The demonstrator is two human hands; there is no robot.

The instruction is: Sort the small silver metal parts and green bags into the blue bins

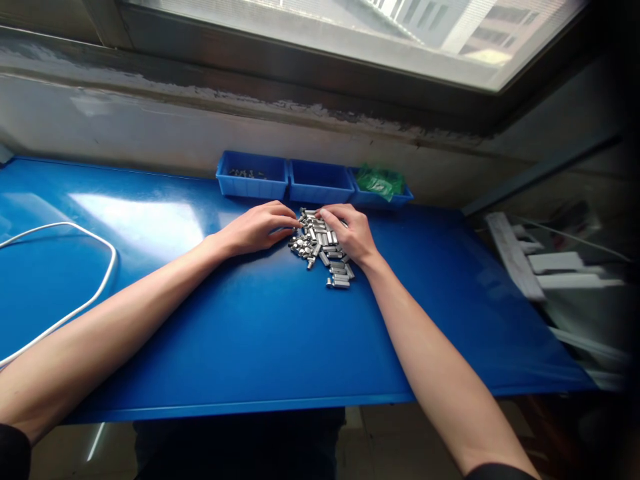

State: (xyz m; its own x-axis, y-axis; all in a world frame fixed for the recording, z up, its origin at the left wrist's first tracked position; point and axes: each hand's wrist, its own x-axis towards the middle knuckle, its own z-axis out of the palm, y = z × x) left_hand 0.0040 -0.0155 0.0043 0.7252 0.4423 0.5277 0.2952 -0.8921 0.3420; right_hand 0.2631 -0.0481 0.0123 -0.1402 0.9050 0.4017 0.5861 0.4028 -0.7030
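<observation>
A pile of small silver metal parts point(327, 240) lies on the blue table between my hands. Long ribbed cylinders make up its right side, and shorter round pieces point(301, 245) gather at the left. My left hand point(260, 228) reaches in from the left, fingers stretched and thumb apart, the fingertips at the pile's edge. Over the pile's upper right side bends my right hand point(353, 232), its thumb and forefinger close together among the parts. Whatever is between those fingertips is too small to make out.
Three blue bins stand along the wall: the left bin point(253, 189) has small metal parts in it, the middle bin point(320, 193) is beside it, and a green plastic bag point(380, 181) fills the right one. A white cable point(113, 257) loops across the table's left side.
</observation>
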